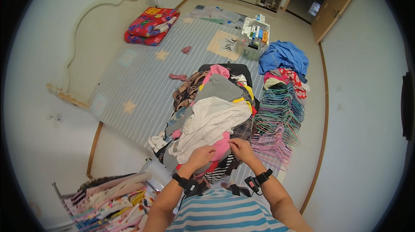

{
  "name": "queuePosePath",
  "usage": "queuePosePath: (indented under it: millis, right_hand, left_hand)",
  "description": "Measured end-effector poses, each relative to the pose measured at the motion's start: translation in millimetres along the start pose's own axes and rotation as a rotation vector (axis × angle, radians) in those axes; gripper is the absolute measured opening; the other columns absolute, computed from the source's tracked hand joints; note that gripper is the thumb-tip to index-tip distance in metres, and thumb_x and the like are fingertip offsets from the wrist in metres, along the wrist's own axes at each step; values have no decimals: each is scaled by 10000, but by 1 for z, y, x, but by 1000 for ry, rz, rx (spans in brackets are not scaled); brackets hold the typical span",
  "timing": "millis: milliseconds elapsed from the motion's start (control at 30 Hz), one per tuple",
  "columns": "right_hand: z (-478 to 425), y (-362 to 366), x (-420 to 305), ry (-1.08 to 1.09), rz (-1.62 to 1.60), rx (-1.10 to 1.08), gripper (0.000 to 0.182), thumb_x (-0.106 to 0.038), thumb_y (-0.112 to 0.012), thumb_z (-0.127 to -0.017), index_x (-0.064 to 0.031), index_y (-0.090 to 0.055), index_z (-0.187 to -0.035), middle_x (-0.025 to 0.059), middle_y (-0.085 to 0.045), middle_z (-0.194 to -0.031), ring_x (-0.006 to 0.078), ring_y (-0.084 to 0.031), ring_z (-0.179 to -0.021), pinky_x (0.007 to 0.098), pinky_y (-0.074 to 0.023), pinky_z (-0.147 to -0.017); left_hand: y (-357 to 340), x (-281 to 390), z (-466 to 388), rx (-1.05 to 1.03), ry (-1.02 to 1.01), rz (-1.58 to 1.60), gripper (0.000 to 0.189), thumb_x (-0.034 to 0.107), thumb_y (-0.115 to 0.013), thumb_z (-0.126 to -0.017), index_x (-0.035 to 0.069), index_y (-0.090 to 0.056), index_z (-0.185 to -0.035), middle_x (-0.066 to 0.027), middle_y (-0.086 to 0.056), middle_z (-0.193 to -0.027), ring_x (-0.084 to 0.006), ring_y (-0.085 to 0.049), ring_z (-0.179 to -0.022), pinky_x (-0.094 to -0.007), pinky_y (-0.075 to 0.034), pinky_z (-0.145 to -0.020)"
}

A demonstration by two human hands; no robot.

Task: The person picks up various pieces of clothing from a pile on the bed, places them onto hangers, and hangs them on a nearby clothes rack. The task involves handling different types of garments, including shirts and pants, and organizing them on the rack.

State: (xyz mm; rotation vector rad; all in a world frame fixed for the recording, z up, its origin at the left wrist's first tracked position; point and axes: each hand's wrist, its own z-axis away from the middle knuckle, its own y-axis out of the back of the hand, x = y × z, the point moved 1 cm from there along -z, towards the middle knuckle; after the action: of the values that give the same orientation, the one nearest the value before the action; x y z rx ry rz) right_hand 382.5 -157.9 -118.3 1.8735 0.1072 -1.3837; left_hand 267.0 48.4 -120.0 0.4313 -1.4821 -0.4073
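Note:
In front of me a heap of clothes lies on a bed with a striped cover. A crumpled white garment (207, 120) with small marks tops the near part of the heap, and a grey garment (219, 87) lies behind it. My left hand (203, 154), fingers bent, is at the lower edge of the white garment, beside pink cloth (222, 147). My right hand (241, 149) has its thumb and fingertips close together at the right edge of the pink cloth. Whether either hand grips fabric is unclear. Striped black-and-white cloth (219, 170) shows below.
Many plastic hangers (278, 118) lie to the right, beyond them a blue garment (285, 57). A clear bin (254, 39) of boxes stands farther back. A folded red blanket (150, 26) lies by the headboard (107, 34). Hung clothes (113, 204) fill a rack at lower left.

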Motion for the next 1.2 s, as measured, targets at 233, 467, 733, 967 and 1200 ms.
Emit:
queuePosePath:
  millis: [233,467,733,967,1200]
  right_hand:
    - [-56,-22,54,-223,156,17,320,-117,-673,-845,-5,-643,-1144,195,-641,-1098,384,-617,-1012,417,-500,-891]
    - [-94,-71,135,-336,307,59,767,-194,-764,-759,-23,-411,-1419,268,-446,-1381,424,-473,-1244,445,-396,-1068]
    - [-117,-93,143,-681,99,237,622,-195,-761,-775,-11,-512,-1314,165,-621,-1095,336,-609,-988,411,-500,-856]
    - [-158,-80,140,-411,685,-165,309,-128,-719,-752,-103,-648,-1051,119,-607,-993,289,-600,-1013,396,-525,-818]
    - [-116,-85,76,21,593,-190,212,-144,-672,-762,-75,-599,-949,125,-612,-867,323,-606,-930,483,-477,-876]
  left_hand:
    - [-9,-101,-59,-2,14,-148,447,156,-684,-828,70,-606,-1260,-174,-526,-1374,-365,-462,-1286,-466,-388,-1044]
    - [-30,-156,-79,-171,50,-378,662,100,-721,-738,157,-551,-1375,-147,-256,-1599,-352,-234,-1464,-648,-274,-1075]
    - [-33,-171,-85,-155,39,-329,655,35,-709,-687,176,-602,-1317,-112,-265,-1600,-342,-238,-1468,-658,-285,-1073]
    - [-32,-176,-88,-152,20,-329,618,51,-717,-691,174,-619,-1289,-114,-332,-1565,-327,-276,-1449,-639,-315,-1047]
    - [-1,-191,-118,193,199,-45,484,209,-741,-808,-2,-571,-1209,-174,-538,-1300,-383,-469,-1218,-446,-396,-1021]
